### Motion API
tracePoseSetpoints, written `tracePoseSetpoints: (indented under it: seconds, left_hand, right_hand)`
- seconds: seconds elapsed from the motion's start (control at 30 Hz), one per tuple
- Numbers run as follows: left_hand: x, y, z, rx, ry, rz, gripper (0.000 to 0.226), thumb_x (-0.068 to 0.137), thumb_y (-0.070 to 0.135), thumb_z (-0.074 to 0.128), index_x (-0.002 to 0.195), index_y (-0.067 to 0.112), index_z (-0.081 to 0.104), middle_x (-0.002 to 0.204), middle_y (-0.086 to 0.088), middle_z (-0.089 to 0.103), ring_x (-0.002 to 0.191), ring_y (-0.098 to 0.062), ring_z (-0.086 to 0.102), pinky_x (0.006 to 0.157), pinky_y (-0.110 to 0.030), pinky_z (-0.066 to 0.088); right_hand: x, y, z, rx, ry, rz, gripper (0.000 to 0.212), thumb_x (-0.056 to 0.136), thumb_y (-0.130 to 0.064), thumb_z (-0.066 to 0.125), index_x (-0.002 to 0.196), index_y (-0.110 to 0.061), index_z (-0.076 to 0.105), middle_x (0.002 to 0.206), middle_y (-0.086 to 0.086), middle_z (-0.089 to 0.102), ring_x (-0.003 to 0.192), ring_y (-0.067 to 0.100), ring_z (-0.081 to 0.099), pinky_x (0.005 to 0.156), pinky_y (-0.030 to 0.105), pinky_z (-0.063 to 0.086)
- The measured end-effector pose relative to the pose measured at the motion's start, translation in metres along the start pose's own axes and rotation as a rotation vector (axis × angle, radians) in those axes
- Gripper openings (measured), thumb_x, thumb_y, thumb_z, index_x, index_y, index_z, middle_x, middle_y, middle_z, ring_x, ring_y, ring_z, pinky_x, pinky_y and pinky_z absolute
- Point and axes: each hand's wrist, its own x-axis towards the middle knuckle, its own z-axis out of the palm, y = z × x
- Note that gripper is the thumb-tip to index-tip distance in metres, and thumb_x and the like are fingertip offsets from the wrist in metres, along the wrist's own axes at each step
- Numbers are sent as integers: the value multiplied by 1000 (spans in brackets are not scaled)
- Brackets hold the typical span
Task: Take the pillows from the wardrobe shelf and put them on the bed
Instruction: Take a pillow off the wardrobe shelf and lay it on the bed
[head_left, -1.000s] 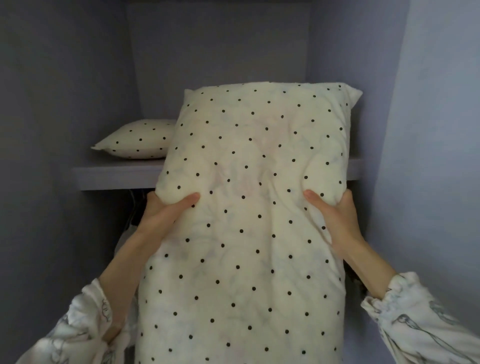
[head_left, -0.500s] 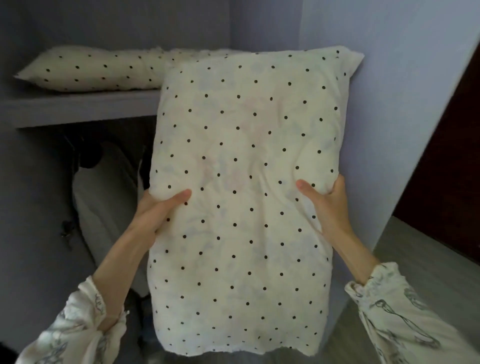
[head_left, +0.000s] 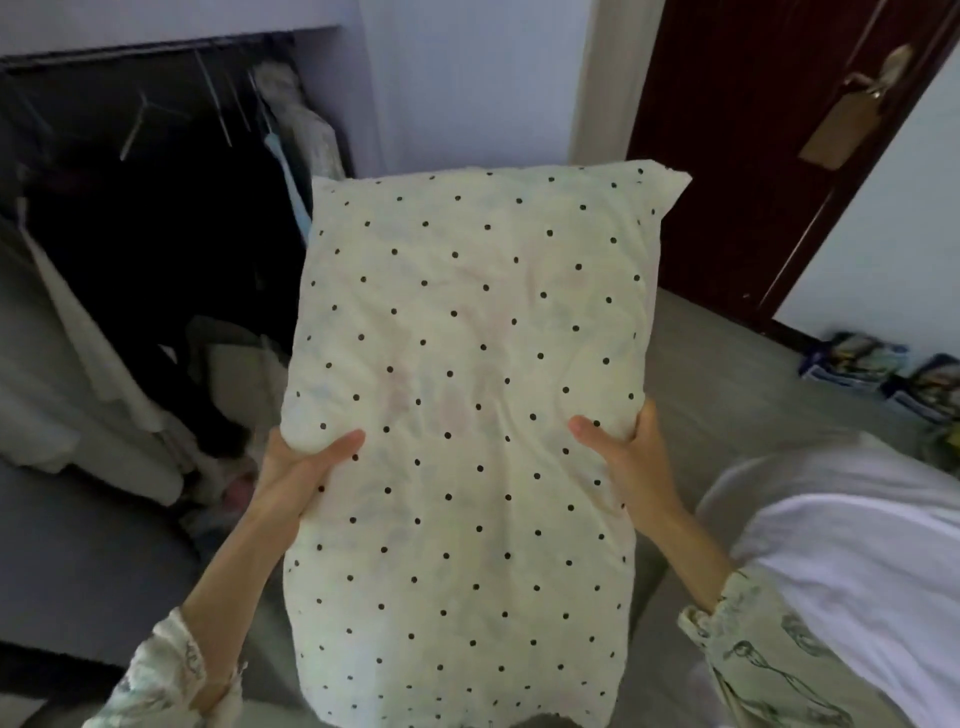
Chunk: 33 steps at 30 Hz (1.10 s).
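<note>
One pillow (head_left: 462, 415) was gripped at its sides between left hand (head_left: 296, 467) and right hand (head_left: 631, 457), carried upright. The bed (head_left: 857, 545), right of the right hand, was not yet reached; likely more remained.

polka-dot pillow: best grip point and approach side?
Grip the pillow at its two long side edges, around mid-height, coming in from both sides. It is tall, soft and wide, so one hand would let it flop. The left hand and right hand hold it this way, thumbs on the front.
</note>
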Motion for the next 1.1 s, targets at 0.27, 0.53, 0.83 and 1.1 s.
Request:
tracePoseSetpoints:
  seconds: [0.27, 0.53, 0.83, 1.1]
  left_hand:
    - [-21, -39, 120, 67, -167, -43, 72, 67, 19, 81, 131, 20, 46, 122, -9, 62, 106, -30, 62, 90, -53, 51]
    - [-1, -35, 254, 178, -382, -108, 96, 49, 44, 85, 131, 20, 42, 123, -6, 60, 109, -30, 60, 92, -52, 50]
    - [78, 1, 416, 132, -659, -44, 58, 61, 29, 85, 109, 34, 51, 107, 5, 63, 93, -16, 63, 74, -36, 55]
    - [153, 44, 529, 88, -808, -10, 62, 55, 30, 85, 105, 39, 49, 91, 20, 57, 79, 0, 56, 54, -20, 44]
  right_hand:
    - [-22, 17, -128, -46, 271, 78, 59, 67, -21, 81, 114, -29, 45, 105, -11, 61, 90, 4, 61, 72, 26, 50]
    - [-30, 2, -234, -36, 544, 69, 58, 71, -17, 78, 118, -23, 44, 107, -9, 60, 93, 9, 61, 66, 26, 52]
    - [27, -22, -299, -75, 893, 5, 56, 72, -23, 77, 115, -25, 42, 107, -8, 59, 92, 8, 59, 66, 26, 50]
    - [110, -40, -325, -87, 1057, -16, 56, 72, -29, 76, 114, -27, 40, 105, -10, 56, 94, 6, 56, 65, 24, 47]
